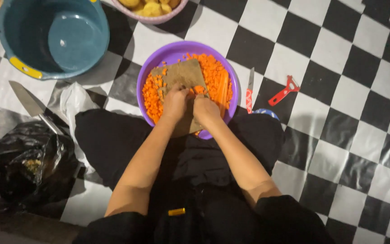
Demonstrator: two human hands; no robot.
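We look down on a person seated on a black-and-white checkered floor (339, 54), both bare hands at work over a purple bowl (173, 50) heaped with diced carrot (215, 77). A brown cutting board (183, 72) lies tilted across the bowl, its near end toward the person's lap. The left hand (175, 103) and the right hand (205, 110) meet at the near part of the board, fingers curled down tight on small orange pieces there; what exactly each hand grips we cannot tell, since the knuckles hide it. A few long carrot strips (222, 88) rest in the bowl just right of the board.

Right of the bowl, on the floor, lies a small knife with a red handle (249, 92), and further right a red peeler (284, 90). Left of the bowl and above it stands a blue tub (10, 40) with a yellow handle. A big kitchen knife (30, 105) lies left of the bowl, its handle toward a black plastic bag (23, 165), with a clear bag (75, 101) between them and the bowl. Above the bowl, at the frame's top edge, we see a pink bowl (159, 19) of yellow pieces.
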